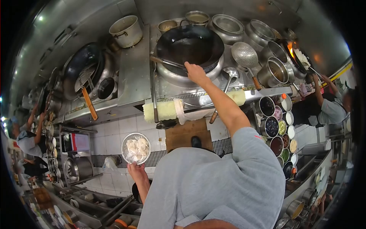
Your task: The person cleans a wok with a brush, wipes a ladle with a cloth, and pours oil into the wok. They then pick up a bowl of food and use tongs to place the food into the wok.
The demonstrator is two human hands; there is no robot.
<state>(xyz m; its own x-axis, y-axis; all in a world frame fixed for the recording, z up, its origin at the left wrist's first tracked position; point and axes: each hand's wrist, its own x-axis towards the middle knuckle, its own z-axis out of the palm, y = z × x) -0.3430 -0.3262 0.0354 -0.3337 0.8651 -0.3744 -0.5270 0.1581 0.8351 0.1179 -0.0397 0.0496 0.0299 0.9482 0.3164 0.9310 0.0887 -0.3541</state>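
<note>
My left hand (138,170) grips the rim of a round metal bowl (124,148) at its near side. Pale, floury-looking pieces (137,148) lie in the bowl, held over the floor. My right hand (195,72) is closed over the near edge of a large black wok (190,44), by the end of a long thin utensil (166,62); which of them it holds is hard to tell. The wok rests on a round metal burner ring (179,78) and looks dark and nearly empty inside.
A perforated skimmer (244,54) and a ladle (231,72) lie right of the wok. Another wok (83,68) and a white pot (126,31) stand left. Ingredient containers (272,126) line the right. Co-workers (333,105) (26,143) stand on both sides; flame (290,49) burns at right.
</note>
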